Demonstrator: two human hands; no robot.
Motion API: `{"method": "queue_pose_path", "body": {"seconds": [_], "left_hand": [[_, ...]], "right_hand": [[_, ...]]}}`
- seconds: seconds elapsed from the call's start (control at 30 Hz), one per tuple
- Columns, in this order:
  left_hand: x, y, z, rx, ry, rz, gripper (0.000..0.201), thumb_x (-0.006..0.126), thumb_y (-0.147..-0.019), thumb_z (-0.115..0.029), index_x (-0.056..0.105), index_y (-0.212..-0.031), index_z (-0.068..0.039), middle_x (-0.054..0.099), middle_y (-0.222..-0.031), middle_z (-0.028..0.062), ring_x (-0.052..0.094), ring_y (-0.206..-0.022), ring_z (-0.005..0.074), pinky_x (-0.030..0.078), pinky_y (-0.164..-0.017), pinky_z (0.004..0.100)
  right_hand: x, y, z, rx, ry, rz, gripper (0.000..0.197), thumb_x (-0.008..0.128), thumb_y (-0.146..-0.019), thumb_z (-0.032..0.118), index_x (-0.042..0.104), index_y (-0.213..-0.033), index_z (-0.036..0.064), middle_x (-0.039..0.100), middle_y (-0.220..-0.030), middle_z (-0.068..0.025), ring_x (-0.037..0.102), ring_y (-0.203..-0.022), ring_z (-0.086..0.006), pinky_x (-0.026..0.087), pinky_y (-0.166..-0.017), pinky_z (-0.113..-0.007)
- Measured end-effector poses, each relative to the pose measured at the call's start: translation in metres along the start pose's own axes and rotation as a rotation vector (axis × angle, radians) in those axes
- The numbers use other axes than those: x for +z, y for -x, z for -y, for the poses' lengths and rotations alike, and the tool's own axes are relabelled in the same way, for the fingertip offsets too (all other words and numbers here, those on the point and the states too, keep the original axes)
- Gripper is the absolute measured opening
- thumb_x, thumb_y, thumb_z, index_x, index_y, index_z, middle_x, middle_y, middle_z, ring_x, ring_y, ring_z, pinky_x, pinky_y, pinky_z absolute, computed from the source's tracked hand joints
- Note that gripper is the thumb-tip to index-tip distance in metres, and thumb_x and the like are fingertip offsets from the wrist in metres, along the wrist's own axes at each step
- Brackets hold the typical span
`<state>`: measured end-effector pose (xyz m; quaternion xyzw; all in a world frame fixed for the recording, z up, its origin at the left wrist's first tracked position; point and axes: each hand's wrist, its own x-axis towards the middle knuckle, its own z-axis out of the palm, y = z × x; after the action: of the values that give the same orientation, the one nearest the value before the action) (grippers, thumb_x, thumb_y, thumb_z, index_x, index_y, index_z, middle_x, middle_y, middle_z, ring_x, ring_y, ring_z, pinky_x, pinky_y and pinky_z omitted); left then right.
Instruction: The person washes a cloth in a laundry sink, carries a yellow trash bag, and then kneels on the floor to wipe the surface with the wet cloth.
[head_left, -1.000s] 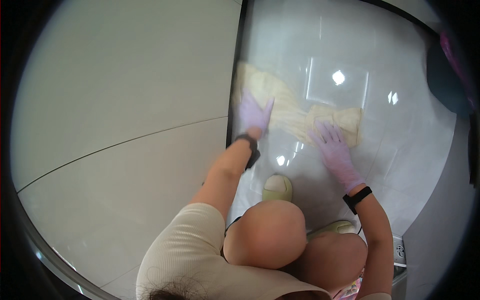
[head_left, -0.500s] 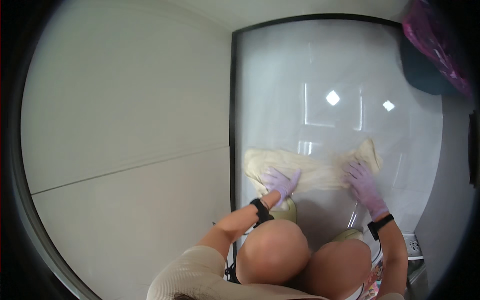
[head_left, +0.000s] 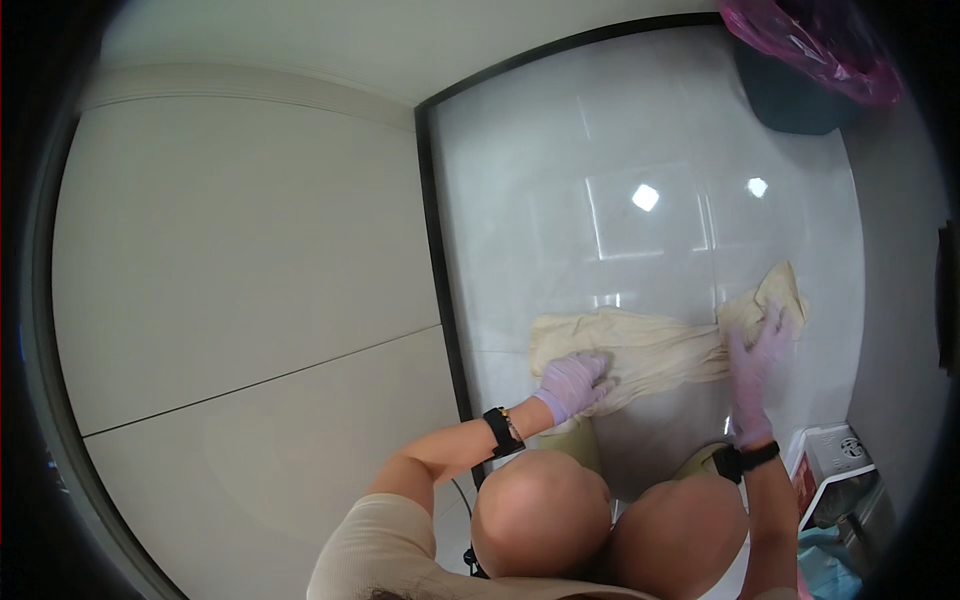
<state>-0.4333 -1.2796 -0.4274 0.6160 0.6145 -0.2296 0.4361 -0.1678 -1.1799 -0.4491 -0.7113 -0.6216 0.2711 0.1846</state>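
Note:
A long cream cloth (head_left: 650, 352) lies rumpled across the shiny grey floor in front of my knees. Both my hands wear thin lilac gloves. On the cloth's left part, near its front edge, my left hand (head_left: 573, 386) has its fingers curled in against the fabric. My right hand (head_left: 757, 372) reaches over the bunched right end, fingers stretched and apart, a little blurred. Whether the right fingertips press on the cloth or hover just above it, I cannot tell. A dark band circles each wrist.
A dark bin (head_left: 795, 95) with a pink plastic liner stands at the far right. Pale panels (head_left: 250, 260) rise on the left behind a black floor border (head_left: 437, 230). A white box (head_left: 838, 450) sits by my right forearm. My green shoes (head_left: 575, 445) are behind the cloth.
The cloth has shifted to the right, its right end now more folded. My left hand has gone from spread fingers to curled ones. My right hand has moved right. The view has turned slightly.

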Motion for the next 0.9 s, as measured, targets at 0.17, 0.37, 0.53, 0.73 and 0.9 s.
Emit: {"method": "queue_pose_path", "body": {"seconds": [0.17, 0.37, 0.53, 0.73, 0.9], "left_hand": [[0.069, -0.012, 0.005, 0.302, 0.069, -0.238, 0.043, 0.062, -0.08, -0.018, 0.046, -0.119, -0.012, 0.05, -0.099, 0.0152, 0.058, -0.08, 0.0346, 0.05, -0.069, 0.0427], [0.065, -0.021, -0.007, 0.31, 0.036, -0.049, 0.044, 0.059, -0.079, -0.012, 0.043, -0.12, -0.013, 0.048, -0.097, 0.0148, 0.057, -0.085, 0.034, 0.05, -0.068, 0.0422], [0.071, -0.025, -0.017, 0.41, 0.059, -0.113, 0.048, 0.058, -0.08, -0.012, 0.043, -0.126, -0.016, 0.049, -0.098, 0.0143, 0.057, -0.087, 0.033, 0.05, -0.072, 0.0422], [0.072, -0.048, -0.06, 0.554, 0.061, -0.274, 0.061, 0.06, -0.078, -0.013, 0.043, -0.136, -0.02, 0.051, -0.103, 0.0121, 0.055, -0.091, 0.0308, 0.051, -0.075, 0.0409], [0.066, -0.07, -0.086, 0.699, -0.117, -0.29, 0.037, 0.056, -0.082, -0.014, 0.056, -0.119, -0.012, 0.056, -0.1, 0.0126, 0.056, -0.096, 0.0313, 0.05, -0.078, 0.0401]], "right_hand": [[0.046, 0.009, 0.002, -0.325, 0.317, 0.016, 0.068, 0.065, -0.078, 0.028, 0.04, -0.138, 0.0097, 0.037, -0.138, -0.0193, 0.031, -0.13, -0.0375, 0.022, -0.11, -0.048], [0.045, -0.017, 0.003, -0.802, 0.226, 0.429, 0.06, 0.06, -0.082, 0.032, 0.044, -0.137, 0.0138, 0.038, -0.14, -0.0158, 0.03, -0.133, -0.0344, 0.022, -0.111, -0.046], [0.033, -0.042, -0.041, -0.597, 0.25, 0.316, 0.055, 0.057, -0.086, 0.027, 0.043, -0.137, 0.0118, 0.038, -0.142, -0.0165, 0.031, -0.134, -0.0342, 0.023, -0.111, -0.046], [-0.03, -0.031, -0.094, -0.398, 0.346, 0.02, 0.064, 0.058, -0.086, 0.024, 0.034, -0.142, 0.0049, 0.033, -0.143, -0.0253, 0.027, -0.135, -0.0412, 0.023, -0.11, -0.048], [-0.049, 0.04, -0.155, 0.096, 0.565, -0.123, 0.076, 0.059, -0.086, 0.033, 0.023, -0.146, 0.0042, 0.031, -0.145, -0.0256, 0.026, -0.136, -0.0411, 0.02, -0.112, -0.049]]}}
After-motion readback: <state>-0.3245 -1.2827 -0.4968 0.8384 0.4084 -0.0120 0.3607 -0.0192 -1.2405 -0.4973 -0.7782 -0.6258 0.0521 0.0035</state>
